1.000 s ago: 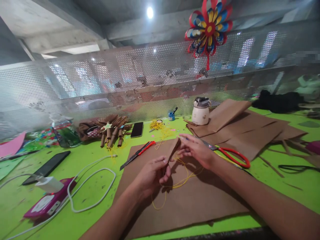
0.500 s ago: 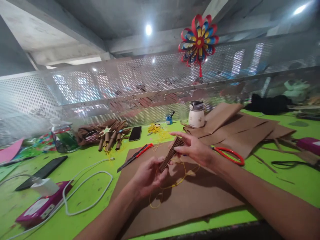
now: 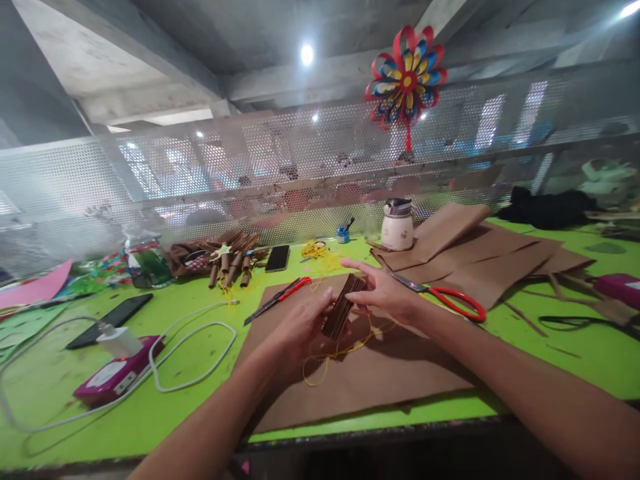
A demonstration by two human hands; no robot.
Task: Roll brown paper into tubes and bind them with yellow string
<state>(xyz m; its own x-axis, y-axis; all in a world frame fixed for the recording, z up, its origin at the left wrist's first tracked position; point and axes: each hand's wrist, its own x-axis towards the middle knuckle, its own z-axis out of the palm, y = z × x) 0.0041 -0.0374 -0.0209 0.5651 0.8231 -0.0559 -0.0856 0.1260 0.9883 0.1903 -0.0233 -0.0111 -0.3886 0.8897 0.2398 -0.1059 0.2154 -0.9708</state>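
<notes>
Both of my hands hold a small pleated stack of brown paper above a brown sheet on the green table. My left hand grips its lower left side with fingers curled. My right hand pinches its upper right end, the index finger stretched out. A loose yellow string trails from the stack onto the sheet below.
Red-handled scissors lie right of my hands, a red-and-black cutter to the left. Behind are a white jar, brown paper sheets, rolled paper tubes, two phones, a white cable and a perforated metal screen.
My hands have drawn closer together and the pleated stack now sits more upright between them. The camera view has shifted a little to the left and down.
</notes>
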